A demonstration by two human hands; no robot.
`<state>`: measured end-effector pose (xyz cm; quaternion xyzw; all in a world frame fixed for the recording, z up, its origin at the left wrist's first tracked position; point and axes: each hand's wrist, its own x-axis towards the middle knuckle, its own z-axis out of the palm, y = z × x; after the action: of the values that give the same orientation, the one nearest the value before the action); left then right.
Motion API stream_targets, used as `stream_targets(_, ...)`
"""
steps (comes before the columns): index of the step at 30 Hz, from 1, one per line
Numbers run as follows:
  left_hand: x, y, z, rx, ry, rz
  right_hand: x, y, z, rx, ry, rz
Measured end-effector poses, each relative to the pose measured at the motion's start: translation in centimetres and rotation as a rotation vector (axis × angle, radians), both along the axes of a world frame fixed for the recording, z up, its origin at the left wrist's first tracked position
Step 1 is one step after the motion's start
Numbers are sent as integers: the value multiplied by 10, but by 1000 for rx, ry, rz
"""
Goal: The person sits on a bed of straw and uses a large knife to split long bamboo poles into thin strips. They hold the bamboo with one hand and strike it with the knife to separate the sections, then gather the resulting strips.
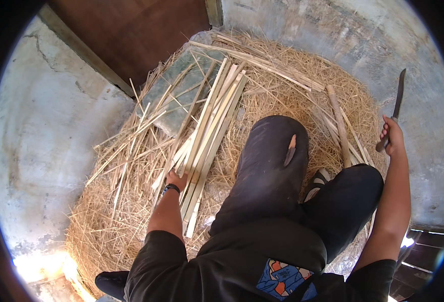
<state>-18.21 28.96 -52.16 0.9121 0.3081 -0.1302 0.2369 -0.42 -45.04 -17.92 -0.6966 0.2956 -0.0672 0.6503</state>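
Left hand [176, 179]: touching the left edge of the pale strips [213, 136]; whether its fingers close on one cannot be told.
Pale strips: lying in a loose bundle over the straw [277, 95], left of the person's thigh [272, 156]; best handled with ends aligned, fingers wary of splinters.
Right hand [394, 137]: wrapped around the handle of a knife [399, 95].
Knife: blade up, well apart from the strips; wisely kept clear of the left hand.

Pale strips [216, 131], bunched slantwise; dark-bladed knife [399, 95] at right
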Motion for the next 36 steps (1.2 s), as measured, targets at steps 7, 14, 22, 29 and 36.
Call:
stream_targets(7,36,26,-19,54,52,173,-27,-20,-46,-282,211,153)
stream_targets(14,75,12,26,160,442,140,-51,-34,-54,-453,449,223)
stream_targets(22,60,2,22,240,376,64,-52,-24,-43,-533,450,285)
stream_targets(29,43,15,8,88,303,-28,-50,-22,-46,-571,441,296)
stream_targets(36,36,4,4,68,350,57,-50,-18,-45,-613,455,339)
